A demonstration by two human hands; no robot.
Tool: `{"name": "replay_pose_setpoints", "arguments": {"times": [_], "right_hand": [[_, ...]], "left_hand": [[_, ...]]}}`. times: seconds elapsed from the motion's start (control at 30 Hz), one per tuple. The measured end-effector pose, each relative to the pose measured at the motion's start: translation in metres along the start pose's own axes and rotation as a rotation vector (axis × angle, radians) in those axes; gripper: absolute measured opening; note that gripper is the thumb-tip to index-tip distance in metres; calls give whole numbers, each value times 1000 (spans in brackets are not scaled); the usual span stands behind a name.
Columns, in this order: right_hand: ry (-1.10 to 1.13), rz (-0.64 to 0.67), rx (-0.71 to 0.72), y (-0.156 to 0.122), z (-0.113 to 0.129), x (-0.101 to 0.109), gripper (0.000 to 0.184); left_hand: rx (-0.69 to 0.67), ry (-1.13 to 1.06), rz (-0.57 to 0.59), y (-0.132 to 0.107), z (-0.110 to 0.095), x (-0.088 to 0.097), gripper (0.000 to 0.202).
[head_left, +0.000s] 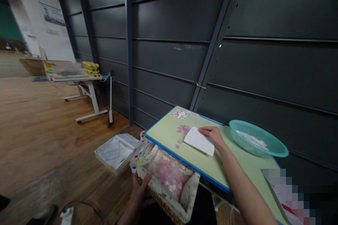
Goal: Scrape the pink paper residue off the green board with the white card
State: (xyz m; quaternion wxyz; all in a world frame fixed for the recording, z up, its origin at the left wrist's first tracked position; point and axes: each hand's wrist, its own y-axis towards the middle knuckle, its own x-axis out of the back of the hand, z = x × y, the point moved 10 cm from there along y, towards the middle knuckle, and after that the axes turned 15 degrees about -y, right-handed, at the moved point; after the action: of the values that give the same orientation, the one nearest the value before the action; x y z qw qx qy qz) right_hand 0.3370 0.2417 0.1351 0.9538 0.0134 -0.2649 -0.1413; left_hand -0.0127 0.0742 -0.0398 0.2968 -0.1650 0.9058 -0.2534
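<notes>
My left hand (141,188) grips the near-left rim of a lined wicker basket (190,188), held tilted just under the table's edge. Inside it lies a heap of small pink and white pieces (169,175), too blurred to name. On the yellow-green tabletop (208,168), my right hand (213,136) is closed on the far edge of a white card (198,141). To the card's left is a smear of pinkish bits (183,129). A pile of white and pink pieces (181,114) lies near the far-left corner.
A translucent green basin (274,144) with white pieces stands on the table's right. An open white box (116,153) is on the floor to the left. Dark metal panels (169,52) rise behind. A broom (110,102) leans by another table (76,76); a power strip (67,215) lies low left.
</notes>
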Motion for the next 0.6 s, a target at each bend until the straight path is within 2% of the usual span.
{"name": "replay_pose_setpoints", "arguments": {"times": [0.13,0.2,0.43,0.6], "right_hand": [[-51,-14,3,4,-5,14,27],[-78,-11,-5,3,-6,14,24],[-39,169,-8,-6,-2,-27,25],[-4,127,-28,-5,-2,-25,25]], "left_hand": [[-7,-31,-40,3,2,4,95],[-2,-47,-35,3,3,3,95],[5,-40,-11,3,2,3,79],[11,-44,4,2,2,1,78]]}}
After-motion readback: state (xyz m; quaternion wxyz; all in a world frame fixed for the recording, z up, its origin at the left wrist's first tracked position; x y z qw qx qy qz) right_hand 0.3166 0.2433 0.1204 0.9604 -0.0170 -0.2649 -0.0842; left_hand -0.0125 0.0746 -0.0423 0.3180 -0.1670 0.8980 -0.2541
